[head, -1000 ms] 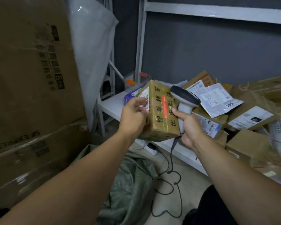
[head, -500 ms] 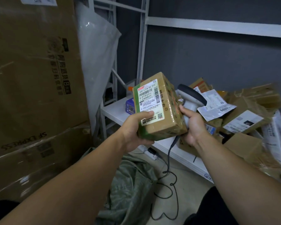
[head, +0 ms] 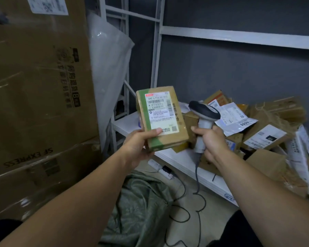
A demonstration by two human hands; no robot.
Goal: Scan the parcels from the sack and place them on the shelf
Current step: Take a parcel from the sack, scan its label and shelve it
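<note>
- Now that the parcel (head: 161, 120) has been flipped over in the last second, its white label (head: 160, 113) faces the camera instead of the printed side, so the barcode is finally out where it can be read.
- The scanner (head: 204, 113) was right up against the box a moment back. Now it sits off to the right with a clear gap. My read: label found, the scan is next, and shelving comes after.
- The parcel itself is a small brown carton with a green tape band down the left edge and across the bottom. The label covers most of the facing side and has barcodes and a QR square on it, but the print's too blurry to read much. Looks light and rigid, an easy one-hander.
- Left hand (head: 139, 145) grips it at the lower left corner, thumb (head: 155, 131) pressed on the label's bottom edge, other fingers tucked underneath out of sight. The box is up in the air, tilted, in front of the shelf's near edge.
- Right hand (head: 210, 141) is wrapped round the scanner's grey handle, just right of the parcel and not touching it. Can't tell if a finger's on the trigger.
- Cable (head: 197, 175) drops from under the right fist to the floor.
- Beyond the right knuckles is the shelf (head: 177, 155) with a heap (head: 266, 132) of boxes and mailers. Below the left wrist is the green sack (head: 143, 202). Way left of the left hand are big cartons (head: 39, 86).
</note>
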